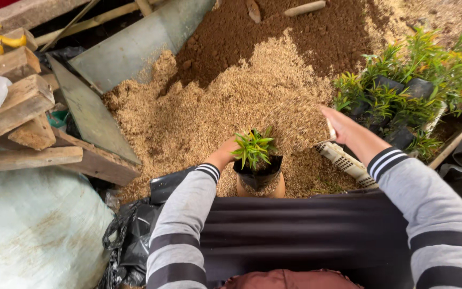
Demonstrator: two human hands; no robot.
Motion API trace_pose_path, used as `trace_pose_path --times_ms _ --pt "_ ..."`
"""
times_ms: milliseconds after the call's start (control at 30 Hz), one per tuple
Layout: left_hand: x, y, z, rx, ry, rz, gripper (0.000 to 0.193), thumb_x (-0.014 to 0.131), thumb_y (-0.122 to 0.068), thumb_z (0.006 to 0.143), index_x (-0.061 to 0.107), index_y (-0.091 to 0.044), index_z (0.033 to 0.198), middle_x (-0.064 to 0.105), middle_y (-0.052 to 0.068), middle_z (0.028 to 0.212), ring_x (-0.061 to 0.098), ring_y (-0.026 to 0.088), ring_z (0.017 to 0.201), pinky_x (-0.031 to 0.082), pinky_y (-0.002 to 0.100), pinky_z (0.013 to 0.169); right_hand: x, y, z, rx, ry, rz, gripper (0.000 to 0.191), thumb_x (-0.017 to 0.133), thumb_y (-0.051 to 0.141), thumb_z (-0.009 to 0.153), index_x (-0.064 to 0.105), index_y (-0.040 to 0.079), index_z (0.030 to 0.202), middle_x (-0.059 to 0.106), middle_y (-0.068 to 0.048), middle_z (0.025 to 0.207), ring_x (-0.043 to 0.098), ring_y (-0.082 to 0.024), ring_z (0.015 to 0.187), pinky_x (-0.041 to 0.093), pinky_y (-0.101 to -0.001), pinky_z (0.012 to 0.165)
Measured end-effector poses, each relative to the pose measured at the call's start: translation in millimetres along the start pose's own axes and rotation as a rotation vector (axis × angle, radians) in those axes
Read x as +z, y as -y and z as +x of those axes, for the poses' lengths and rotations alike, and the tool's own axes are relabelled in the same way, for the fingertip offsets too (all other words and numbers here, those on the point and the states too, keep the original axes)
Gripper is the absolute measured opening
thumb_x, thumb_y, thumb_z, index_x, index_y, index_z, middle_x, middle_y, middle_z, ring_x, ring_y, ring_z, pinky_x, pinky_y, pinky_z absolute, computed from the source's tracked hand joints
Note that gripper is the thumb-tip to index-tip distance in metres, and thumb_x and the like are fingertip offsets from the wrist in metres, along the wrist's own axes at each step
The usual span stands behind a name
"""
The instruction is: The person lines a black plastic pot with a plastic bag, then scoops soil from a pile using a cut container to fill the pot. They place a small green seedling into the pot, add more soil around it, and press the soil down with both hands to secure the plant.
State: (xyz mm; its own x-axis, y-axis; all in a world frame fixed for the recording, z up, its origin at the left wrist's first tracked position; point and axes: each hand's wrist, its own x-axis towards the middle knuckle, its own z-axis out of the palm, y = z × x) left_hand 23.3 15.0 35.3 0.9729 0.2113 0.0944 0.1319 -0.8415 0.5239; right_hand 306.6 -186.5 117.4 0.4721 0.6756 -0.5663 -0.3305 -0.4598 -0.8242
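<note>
upright seedling bag (258,174) gripped by left hand (225,154), right hand (340,126) just right, cupping husk (295,124) above it.

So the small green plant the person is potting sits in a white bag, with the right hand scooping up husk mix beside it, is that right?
Not quite: the bag around the small green plant is black, not white, as the head view shows. The rest stands: the right hand lifts a scoop of husk mix beside it, while the left hand steadies the plant.
</note>
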Motion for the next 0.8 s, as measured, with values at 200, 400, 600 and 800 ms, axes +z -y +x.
trace_pose_path --times_ms 200,400,600,800 --pt "1 10 3 -0.399 -0.028 -0.726 0.044 0.051 -0.035 0.106 0.056 -0.010 0.142 0.069 0.009 0.127 0.065 0.016 0.112 0.051 0.031 0.097 21 4 7 0.007 -0.010 -0.153 0.071 0.049 0.052 0.100 0.042 0.003 0.151 0.050 -0.026 0.151 0.054 -0.033 0.133 0.047 -0.0511 0.105" --pt "-9 4 6 -0.343 -0.061 -0.979 0.049 0.061 -0.018 0.097 0.055 -0.009 0.145 0.069 0.011 0.125 0.067 0.019 0.108 0.055 0.033 0.094 39 17 8 -0.025 -0.021 -0.399 0.075 0.050 0.053 0.095 0.028 0.026 0.162 0.016 -0.008 0.172 0.011 -0.032 0.159 0.014 -0.0616 0.125" --pt "-23 -9 -6 -0.330 -0.080 -0.271 0.031 0.076 -0.013 0.093 0.068 -0.004 0.122 0.073 0.016 0.114 0.071 0.026 0.102 0.056 0.037 0.091 52 29 -9 0.027 -0.032 -0.524 0.083 0.050 0.060 0.091 0.025 0.027 0.163 0.011 -0.006 0.173 0.008 -0.035 0.160 0.010 -0.0728 0.121" --pt "1 23 -1 -0.346 -0.084 -0.431 0.037 0.067 -0.006 0.090 0.063 -0.005 0.127 0.073 0.014 0.116 0.072 0.026 0.104 0.057 0.034 0.094 64 32 -11 -0.089 0.022 -0.584 0.086 0.058 0.060 0.086 0.038 0.015 0.157 0.026 -0.014 0.169 0.020 -0.036 0.158 0.019 -0.0666 0.122"
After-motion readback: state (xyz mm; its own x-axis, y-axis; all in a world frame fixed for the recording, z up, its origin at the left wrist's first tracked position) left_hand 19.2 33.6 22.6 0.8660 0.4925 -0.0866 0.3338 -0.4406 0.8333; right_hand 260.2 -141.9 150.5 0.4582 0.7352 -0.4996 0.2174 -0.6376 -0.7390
